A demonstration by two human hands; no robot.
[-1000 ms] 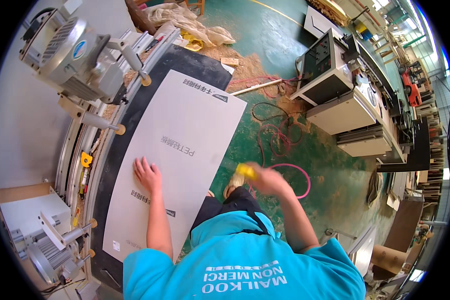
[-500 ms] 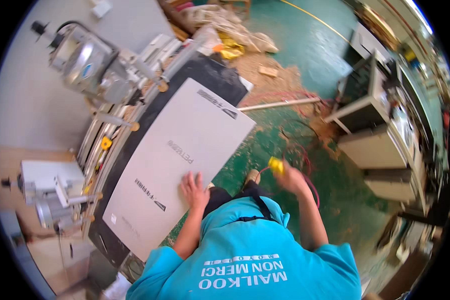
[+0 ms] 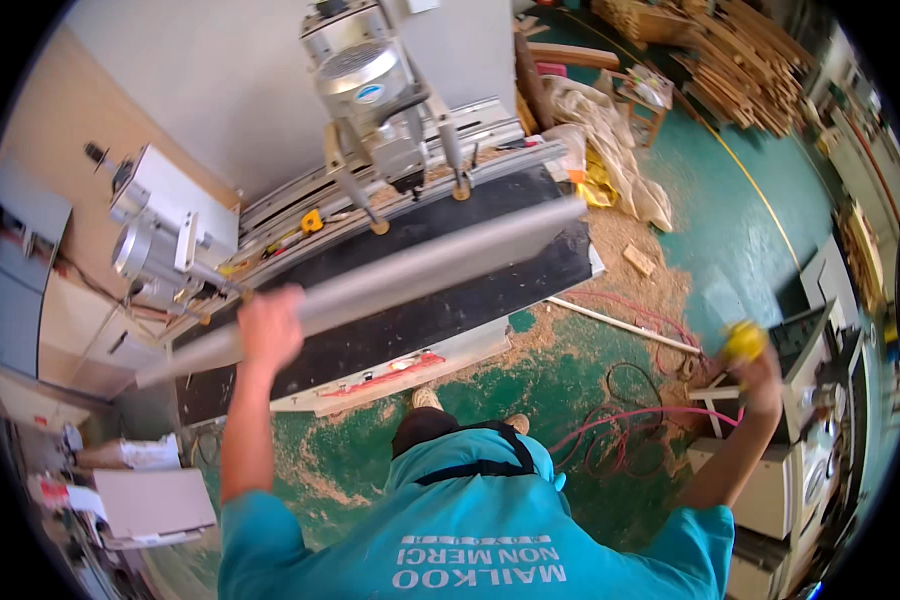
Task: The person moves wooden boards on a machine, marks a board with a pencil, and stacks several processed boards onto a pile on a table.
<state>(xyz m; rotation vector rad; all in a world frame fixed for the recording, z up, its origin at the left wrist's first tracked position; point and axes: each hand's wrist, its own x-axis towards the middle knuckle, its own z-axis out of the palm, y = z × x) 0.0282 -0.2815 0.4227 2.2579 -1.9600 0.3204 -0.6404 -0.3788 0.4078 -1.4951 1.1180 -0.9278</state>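
A pale flat board (image 3: 440, 255) stands tilted on its long edge above the black worktable (image 3: 370, 350), blurred by motion. My left hand (image 3: 270, 328) is closed on the board near its left part; the fingers are smeared. Far to the right, away from the table, my right hand (image 3: 760, 385) is wrapped round a yellow air gun (image 3: 744, 342), also blurred. A pink hose (image 3: 620, 422) leads toward that hand over the floor.
A motor-driven machine head (image 3: 370, 95) hangs over the table's far side, with a second one (image 3: 155, 250) at the left. A yellow tape measure (image 3: 312, 220) lies on the rail. Sawdust and a wood block (image 3: 638, 260) cover the floor at right; cabinets (image 3: 770, 480) stand beyond.
The board lay flat on the table and is now tipped up on edge, with my left hand on it. My right hand has swung outward to the right with the air gun. The view has turned.
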